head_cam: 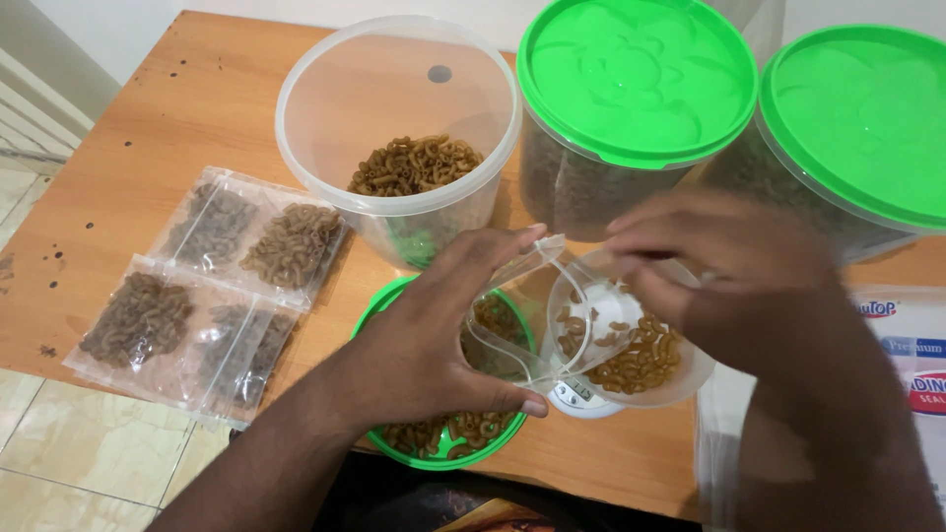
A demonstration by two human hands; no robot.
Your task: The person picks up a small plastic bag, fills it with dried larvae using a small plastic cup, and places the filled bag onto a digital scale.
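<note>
Head view: the left hand [434, 335] pinches a small clear bag [522, 305] open so the blurry right hand [729, 276], curled over a small bowl [631, 345], can drop pasta in.

Your right hand [734, 271] was smeared by motion blur; you could not tell how its fingers gripped. It covered the far rim of the small clear plastic bowl of brown elbow pasta [636, 360]. Your left hand [434, 335] hid most of the green round lid lying flat on the table [379, 305] and part of the small clear plastic bag [522, 305]. The white scale [576, 397] showed only a sliver under the bowl. The right-hand green-lidded clear jar [862, 118] and the printed packet [912, 355] were cut off by the right edge.
</note>
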